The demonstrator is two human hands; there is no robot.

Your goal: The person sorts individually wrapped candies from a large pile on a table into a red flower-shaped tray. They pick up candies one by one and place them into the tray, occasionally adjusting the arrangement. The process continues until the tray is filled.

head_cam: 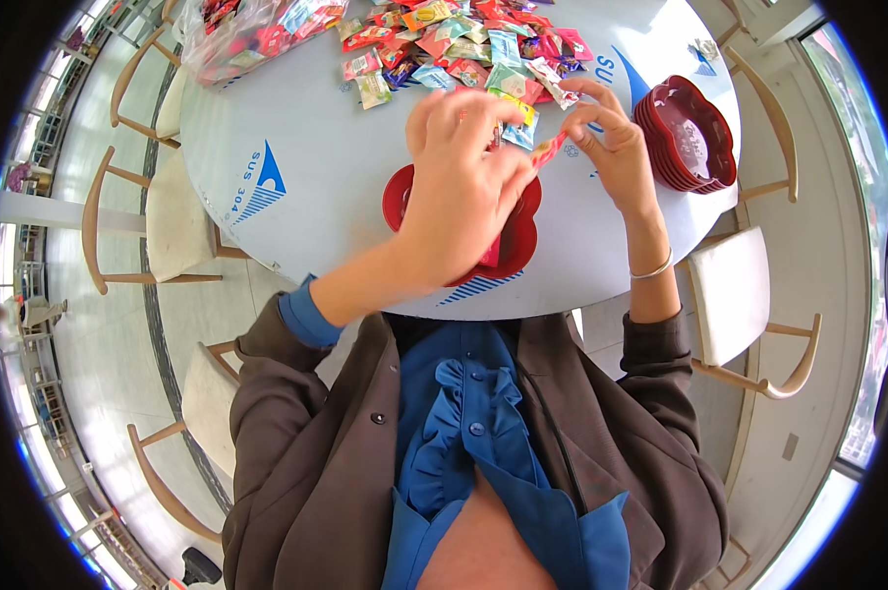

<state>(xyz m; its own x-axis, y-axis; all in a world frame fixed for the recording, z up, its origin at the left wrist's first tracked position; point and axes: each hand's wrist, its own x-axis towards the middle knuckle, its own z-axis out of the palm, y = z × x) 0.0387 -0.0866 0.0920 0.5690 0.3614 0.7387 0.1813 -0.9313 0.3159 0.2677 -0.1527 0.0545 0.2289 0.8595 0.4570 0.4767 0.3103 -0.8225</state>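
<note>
Above a red scalloped plastic dish [521, 243] on the round table is my left hand [458, 184], slightly blurred, its thumb side reaching right. My right hand [609, 144], with a bracelet at the wrist, pinches one end of a pink-and-yellow wrapped candy [548, 150]. The candy's other end meets the fingers of my left hand. Part of the dish is hidden under my left hand; a pink piece [492, 254] shows inside it. Just beyond both hands lies a heap of wrapped candies [469, 51] in many colours.
A stack of dark red scalloped dishes [691, 136] stands at the table's right. At the upper left lies a clear plastic bag [259, 44] of wrapped candies. A small crumpled wrapper [705, 50] is near the far right edge. Wooden chairs with pale seats [731, 295] surround the table [326, 199].
</note>
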